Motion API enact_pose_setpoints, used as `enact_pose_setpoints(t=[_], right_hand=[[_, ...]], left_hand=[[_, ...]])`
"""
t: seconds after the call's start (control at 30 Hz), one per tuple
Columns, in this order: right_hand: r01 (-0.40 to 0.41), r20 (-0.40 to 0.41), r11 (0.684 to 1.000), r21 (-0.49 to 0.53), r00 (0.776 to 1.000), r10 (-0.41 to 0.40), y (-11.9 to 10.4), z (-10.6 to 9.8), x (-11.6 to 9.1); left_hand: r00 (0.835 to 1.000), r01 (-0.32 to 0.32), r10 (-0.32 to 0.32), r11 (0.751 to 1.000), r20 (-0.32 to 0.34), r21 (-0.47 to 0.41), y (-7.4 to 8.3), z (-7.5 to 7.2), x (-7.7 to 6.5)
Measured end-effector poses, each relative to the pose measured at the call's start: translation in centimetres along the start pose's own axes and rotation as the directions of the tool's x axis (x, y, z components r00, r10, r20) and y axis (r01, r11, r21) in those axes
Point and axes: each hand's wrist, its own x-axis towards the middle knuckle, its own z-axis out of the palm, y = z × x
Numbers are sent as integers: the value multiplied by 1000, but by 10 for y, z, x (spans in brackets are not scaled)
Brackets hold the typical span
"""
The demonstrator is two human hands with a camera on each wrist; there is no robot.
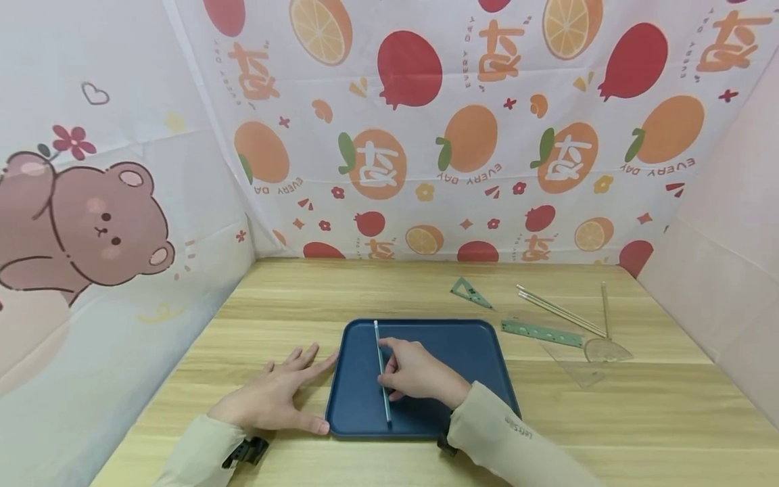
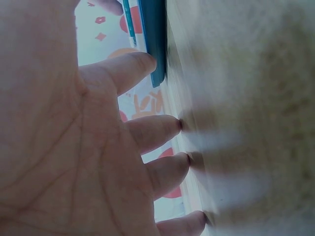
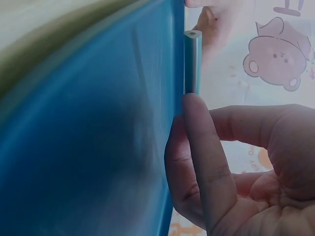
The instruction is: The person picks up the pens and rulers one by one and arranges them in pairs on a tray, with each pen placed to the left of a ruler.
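Observation:
A dark blue tray lies on the wooden table in front of me. Over its left part, a light teal pencil runs lengthwise, its white-tipped end pointing away. My right hand holds the pencil between thumb and fingers, the index finger reaching farther along it. In the right wrist view the pencil's flat, unsharpened end sticks out past my fingertips. My left hand is spread beside the tray's left edge, thumb at the near corner and index fingertip by the rim. Its other fingertips rest on the table.
Right of the tray lie a green ruler, a clear protractor and a clear set square. Several pale pencils sit behind them. A small green set square lies beyond the tray. Printed cloths hang around the table.

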Motion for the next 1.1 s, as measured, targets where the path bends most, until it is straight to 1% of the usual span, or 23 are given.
enact_pose_setpoints(t=[0.27, 0.5, 0.8, 0.9, 1.1], right_hand=[[-9, 3, 999, -41, 1000, 9, -4, 8, 7], [-7, 12, 999, -48, 1000, 8, -7, 17, 12], [-21, 15, 998, -67, 1000, 22, -16, 28, 19], [-28, 10, 995, -91, 1000, 29, -18, 32, 22], [-26, 0, 984, -174, 1000, 27, -24, 40, 27]], left_hand=[[1000, 3, -3, 1000, 4, -3, 0, 1, 1], [1000, 4, -4, 1000, 14, -12, -1, 1, 1], [1000, -13, 13, 1000, 1, -3, -2, 0, 2], [1000, -12, 12, 1000, 1, 0, -2, 1, 2], [1000, -12, 12, 1000, -1, 0, -1, 0, 0]])
